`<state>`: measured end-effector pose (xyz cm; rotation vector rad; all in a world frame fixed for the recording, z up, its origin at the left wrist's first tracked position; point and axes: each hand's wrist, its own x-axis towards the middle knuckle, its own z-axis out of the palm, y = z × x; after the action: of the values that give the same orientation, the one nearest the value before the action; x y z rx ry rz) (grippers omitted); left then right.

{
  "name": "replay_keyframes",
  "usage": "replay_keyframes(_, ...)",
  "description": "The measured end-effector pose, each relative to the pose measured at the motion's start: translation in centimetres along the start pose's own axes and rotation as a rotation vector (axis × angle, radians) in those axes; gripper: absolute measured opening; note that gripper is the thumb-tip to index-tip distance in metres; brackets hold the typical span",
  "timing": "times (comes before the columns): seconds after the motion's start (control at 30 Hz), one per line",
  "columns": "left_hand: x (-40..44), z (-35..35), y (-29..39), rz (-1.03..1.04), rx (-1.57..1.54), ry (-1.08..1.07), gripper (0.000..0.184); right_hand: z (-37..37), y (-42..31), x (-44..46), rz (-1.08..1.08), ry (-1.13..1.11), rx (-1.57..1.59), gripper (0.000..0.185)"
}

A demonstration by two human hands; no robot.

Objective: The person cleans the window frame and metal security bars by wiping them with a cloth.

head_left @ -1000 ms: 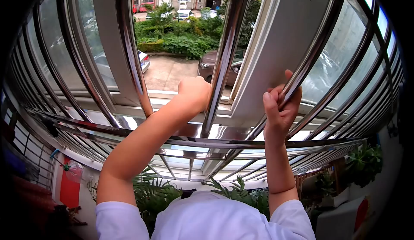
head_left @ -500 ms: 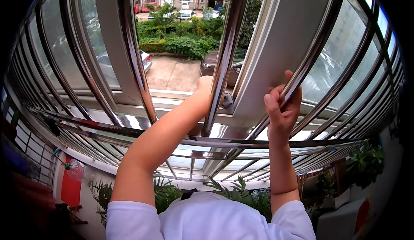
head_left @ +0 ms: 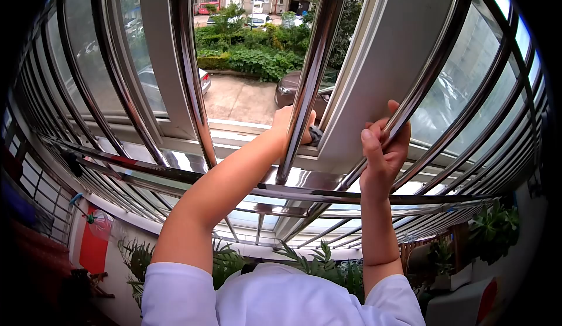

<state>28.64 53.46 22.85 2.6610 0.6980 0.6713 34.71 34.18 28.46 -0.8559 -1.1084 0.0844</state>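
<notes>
My left arm reaches between two shiny metal bars, and my left hand [head_left: 284,117] is closed on a grey cloth [head_left: 316,134] at the lower corner of the white window frame [head_left: 374,62]. An upright bar [head_left: 310,74] crosses in front of that hand and hides part of its fingers. To the right, my right hand [head_left: 381,161] is wrapped round another metal bar [head_left: 429,71], with the thumb on the near side.
A horizontal rail [head_left: 275,193] runs across below my hands. More bars curve away on both sides. Leafy plants [head_left: 319,265] stand beneath, and a potted plant [head_left: 494,226] is at right. Parked cars [head_left: 287,89] and bushes [head_left: 263,59] show outside.
My left hand has shifted slightly right, towards the frame's corner, and more of its fingers show beside the cloth. My right hand keeps its hold on the bar. The view has shifted slightly.
</notes>
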Motion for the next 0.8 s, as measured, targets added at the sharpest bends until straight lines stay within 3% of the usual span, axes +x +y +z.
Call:
replay_keyframes(0.33, 0.1, -4.0, 0.5, -0.093, 0.353, -0.28, 0.014, -0.7, 0.1, 0.1, -0.009, -0.072, 0.017, 0.055)
replay_keyframes(0.43, -0.3, -3.5, -0.1, -0.189, 0.557, -0.363, 0.022, 0.0, -0.1, -0.1, -0.008, -0.019, -0.03, 0.054)
replay_keyframes(0.5, 1.1, -1.0, -1.7, -0.081, 0.404, -0.163, 0.017, 0.0, 0.3, 0.0, -0.035, -0.012, -0.039, 0.054)
replay_keyframes(0.53, 0.3, -2.2, 0.8, -0.039, 0.321, -0.205, 0.016, 0.0, 0.5, -0.1, -0.051, -0.005, -0.047, 0.053)
replay_keyframes(0.57, -0.5, -1.5, 1.7, 0.021, 0.149, -0.031, 0.013, 0.0, 0.6, -0.1, -0.057, -0.012, -0.045, 0.053)
replay_keyframes(0.63, -0.9, -2.2, 3.2, 0.021, 0.165, -0.029, 0.011, -0.2, 0.7, -0.2, -0.052, -0.026, -0.066, 0.054)
replay_keyframes(0.67, -1.1, -3.3, 3.6, -0.034, 0.182, -0.161, 0.011, -0.2, 0.5, -0.1, -0.052, -0.023, -0.056, 0.055)
replay_keyframes(0.8, 0.6, -1.9, 0.7, -0.066, 0.294, -0.118, 0.013, -0.4, 0.5, -0.1, -0.024, -0.047, 0.012, 0.057)
